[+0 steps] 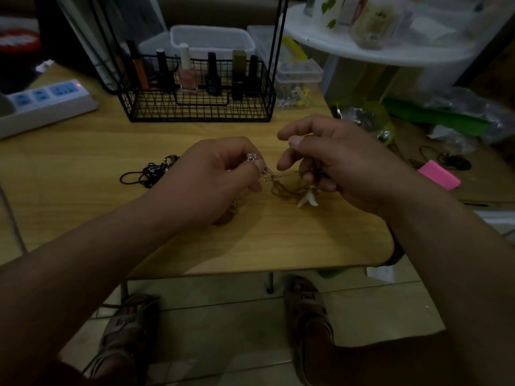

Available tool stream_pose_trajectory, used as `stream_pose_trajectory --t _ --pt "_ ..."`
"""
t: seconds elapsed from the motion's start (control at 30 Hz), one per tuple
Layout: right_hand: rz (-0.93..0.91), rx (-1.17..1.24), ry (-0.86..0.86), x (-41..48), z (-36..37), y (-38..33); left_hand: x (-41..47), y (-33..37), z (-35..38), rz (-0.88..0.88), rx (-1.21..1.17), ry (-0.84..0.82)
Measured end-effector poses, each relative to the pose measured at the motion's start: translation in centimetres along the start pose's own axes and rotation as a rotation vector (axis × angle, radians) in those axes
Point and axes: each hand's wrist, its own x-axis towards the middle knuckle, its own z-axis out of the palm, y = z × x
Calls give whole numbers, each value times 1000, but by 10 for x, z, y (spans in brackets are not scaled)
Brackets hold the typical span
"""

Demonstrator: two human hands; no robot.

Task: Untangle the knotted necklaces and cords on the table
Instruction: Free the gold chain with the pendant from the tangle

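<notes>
Wooden table (83, 162), pale yellow, fills the middle. At its back stands a black wire basket (195, 110) with small bottles (187, 69) upright inside. A white power strip (47, 101) lies by the table's left edge.

Both hands are just over the table, close together. The left hand (220, 176) has curled fingers and pinches a thin chain between thumb and finger. The right hand (342, 168) curls its lower fingers round a brown cord, and its thumb and first finger stick out a little.

A heap of black cords (147, 174) lies on the table just left of the left hand. No hand touches it.

A pink block (439, 178) lies off to the right.

Between the two hands is the tangle (278, 186), a small knot of chain and brown cord loops. A white pendant (308, 199) hangs from it under the right hand. I cannot tell if it touches the wood. A tiny silver charm (251, 156) shines by the left thumb.
</notes>
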Motion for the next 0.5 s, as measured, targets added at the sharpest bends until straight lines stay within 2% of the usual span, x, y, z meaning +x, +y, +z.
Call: stream_pose_trajectory --t 0.13,0.33,0.5 --pt "12 -120 -55 -4 -5 1 2 -1 0 -8 -29 115" --pt "-43 -462 -179 -8 -5 1 6 -2 -2 -107 -125 92" --pt "-117 -510 -94 -6 -3 1 6 -4 -4 -110 -107 110"
